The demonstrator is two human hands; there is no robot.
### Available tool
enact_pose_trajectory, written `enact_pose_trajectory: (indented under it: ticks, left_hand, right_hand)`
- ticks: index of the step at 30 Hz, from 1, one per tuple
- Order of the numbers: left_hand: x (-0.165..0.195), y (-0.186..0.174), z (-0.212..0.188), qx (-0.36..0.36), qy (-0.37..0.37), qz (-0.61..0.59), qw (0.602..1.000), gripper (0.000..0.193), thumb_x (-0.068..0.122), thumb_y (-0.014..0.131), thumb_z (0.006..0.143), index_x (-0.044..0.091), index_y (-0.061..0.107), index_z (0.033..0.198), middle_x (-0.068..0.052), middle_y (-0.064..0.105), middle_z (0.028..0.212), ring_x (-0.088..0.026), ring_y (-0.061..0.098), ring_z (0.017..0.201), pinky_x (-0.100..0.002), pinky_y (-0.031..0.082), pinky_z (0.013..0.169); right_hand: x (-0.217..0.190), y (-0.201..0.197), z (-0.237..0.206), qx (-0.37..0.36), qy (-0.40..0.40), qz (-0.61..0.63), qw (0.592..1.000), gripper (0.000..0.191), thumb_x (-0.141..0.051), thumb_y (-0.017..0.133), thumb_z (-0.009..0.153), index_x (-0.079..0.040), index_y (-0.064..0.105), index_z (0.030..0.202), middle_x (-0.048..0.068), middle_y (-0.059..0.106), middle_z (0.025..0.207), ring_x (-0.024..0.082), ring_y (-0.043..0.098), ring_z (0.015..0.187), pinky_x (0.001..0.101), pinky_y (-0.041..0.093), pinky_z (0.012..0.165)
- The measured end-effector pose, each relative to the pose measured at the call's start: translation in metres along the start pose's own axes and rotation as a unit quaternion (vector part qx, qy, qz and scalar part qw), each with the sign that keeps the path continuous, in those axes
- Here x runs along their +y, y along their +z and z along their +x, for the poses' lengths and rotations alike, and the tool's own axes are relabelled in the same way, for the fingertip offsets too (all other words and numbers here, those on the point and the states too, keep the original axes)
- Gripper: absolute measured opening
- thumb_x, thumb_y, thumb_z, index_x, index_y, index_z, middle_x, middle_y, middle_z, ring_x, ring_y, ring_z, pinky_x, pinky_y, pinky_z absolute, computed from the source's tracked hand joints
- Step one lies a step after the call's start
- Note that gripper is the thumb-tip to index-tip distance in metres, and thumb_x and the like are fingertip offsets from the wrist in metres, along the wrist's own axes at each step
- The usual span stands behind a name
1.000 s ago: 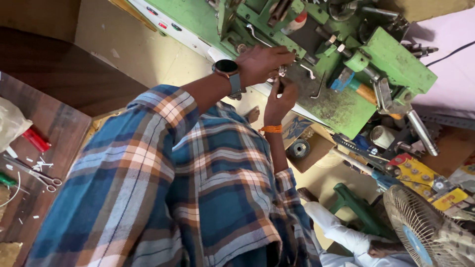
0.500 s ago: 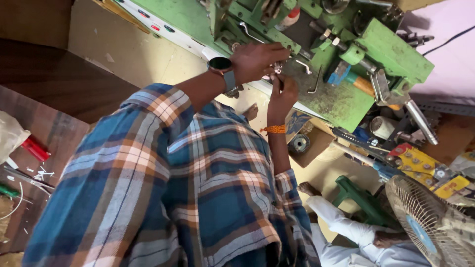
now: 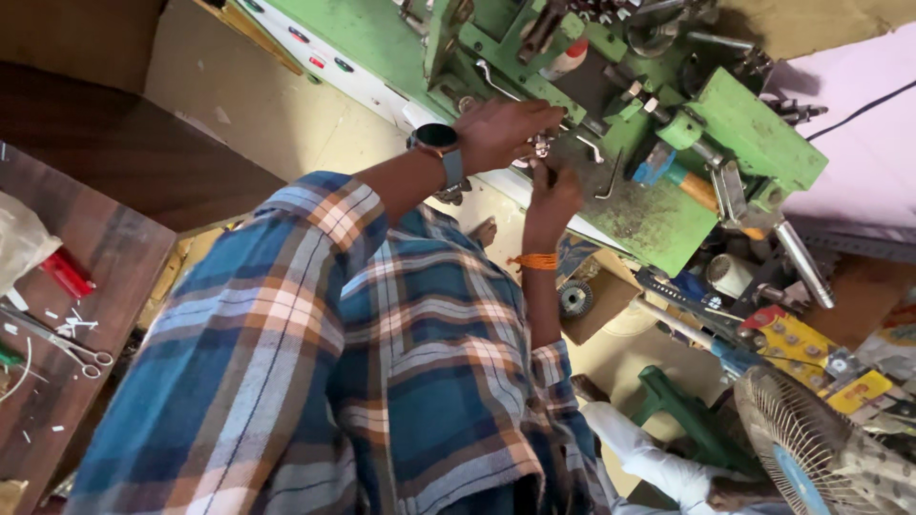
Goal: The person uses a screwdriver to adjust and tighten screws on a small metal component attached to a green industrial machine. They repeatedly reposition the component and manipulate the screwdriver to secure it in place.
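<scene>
Both hands meet at the green machine, over its worn green plate near the plate's left edge. The left hand, with a dark watch on the wrist, arches over a small metal fitting and its fingers curl around it. The right hand, with an orange thread band on the wrist, reaches up from below and pinches what looks like a thin dark tool at the same spot; the tool is mostly hidden, so its kind is unclear. Both hands are closed in a grip, not slack.

The fitting looks like hard steel: stiff, small, likely oily and slippery, best held by fingertips on its sides while the tool turns. A bent hex key lies on the plate just right of the hands.

Off to the left, scissors and a red-handled tool rest on a wooden bench. A fan stands at the lower right
</scene>
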State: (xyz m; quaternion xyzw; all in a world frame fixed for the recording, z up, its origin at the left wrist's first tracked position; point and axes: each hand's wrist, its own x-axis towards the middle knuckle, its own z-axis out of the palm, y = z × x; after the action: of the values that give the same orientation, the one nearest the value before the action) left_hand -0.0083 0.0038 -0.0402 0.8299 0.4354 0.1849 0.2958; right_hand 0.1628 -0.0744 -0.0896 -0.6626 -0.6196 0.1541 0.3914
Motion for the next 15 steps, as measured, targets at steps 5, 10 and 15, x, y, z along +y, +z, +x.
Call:
enact_pose_trajectory:
  ticks: [5,10,15]
  left_hand:
    - [-0.005,-0.011,-0.001,0.024,0.092,-0.015,0.995,0.056,0.024,0.074,0.087,0.019,0.055,0.140,-0.009,0.059,0.143,-0.036,0.065,0.113,-0.052,0.056,0.085]
    - [0.007,-0.030,-0.017,-0.045,0.014,0.012,0.999,0.041,0.029,0.068,0.095,0.023,0.060,0.134,-0.001,0.068,0.131,-0.031,0.069,0.109,-0.053,0.056,0.080]
    - [0.035,-0.006,0.005,0.120,0.086,0.137,0.980,0.053,0.039,0.074,0.080,0.009,0.064,0.123,-0.010,0.073,0.103,-0.037,0.071,0.097,-0.047,0.058,0.067]
  right_hand:
    - [0.021,-0.020,0.005,-0.033,0.098,0.003,0.995,0.019,-0.019,0.063,0.103,-0.002,0.071,0.101,0.016,0.069,0.068,0.027,0.071,0.060,0.0437,0.053,0.060]
    - [0.041,-0.060,0.003,0.149,0.095,-0.128,0.976,0.022,-0.021,0.065,0.106,0.000,0.070,0.100,0.019,0.070,0.094,0.037,0.069,0.079,0.0475,0.053,0.068]
    - [0.047,-0.066,0.005,0.113,0.086,-0.239,0.960,0.027,-0.027,0.076,0.093,-0.003,0.070,0.103,0.020,0.066,0.114,0.043,0.068,0.093,0.0529,0.054,0.073]
